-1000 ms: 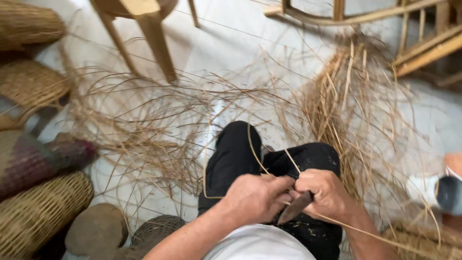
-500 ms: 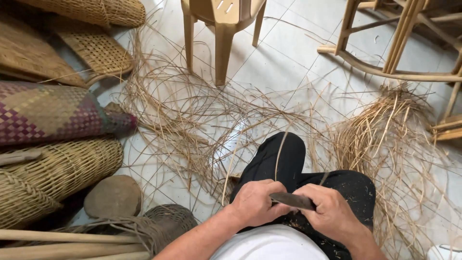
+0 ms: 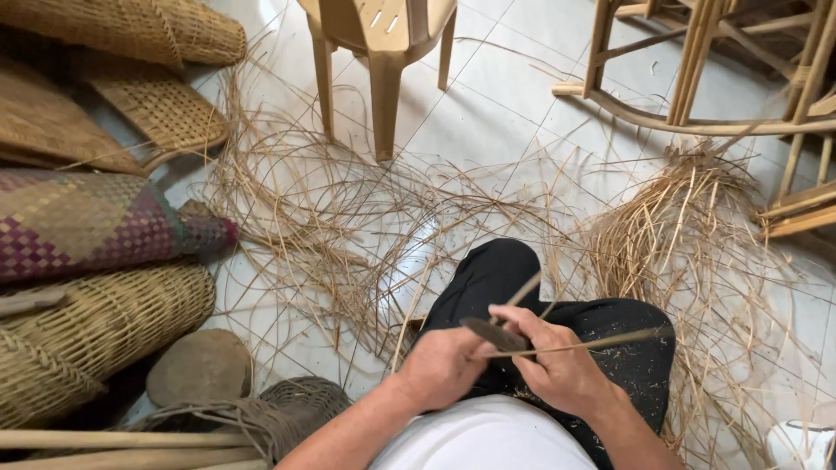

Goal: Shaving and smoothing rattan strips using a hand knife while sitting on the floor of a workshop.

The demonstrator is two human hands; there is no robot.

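Note:
I sit with black trousers [image 3: 610, 348] over my knees, both hands close together above my lap. My right hand [image 3: 562, 374] is closed around a dark knife [image 3: 489, 332], whose blade points left toward my left hand [image 3: 440, 370]. My left hand is closed on the near end of a thin cane strip [image 3: 610, 341]. The strip runs out to the right across my right hand, and a second length rises up past my knee. The blade rests against the strip between the two hands.
Loose cane strips [image 3: 348, 226] lie tangled on the white tiled floor, with a thicker heap [image 3: 688, 235] at the right. Woven baskets [image 3: 104, 322] and a patterned woven piece [image 3: 78, 222] sit left. A plastic chair [image 3: 383, 52] and wooden frames [image 3: 697, 78] stand ahead.
The view has tilted up and left. The knife has swung from pointing down to lying nearly level, and the strip now stretches out to the right.

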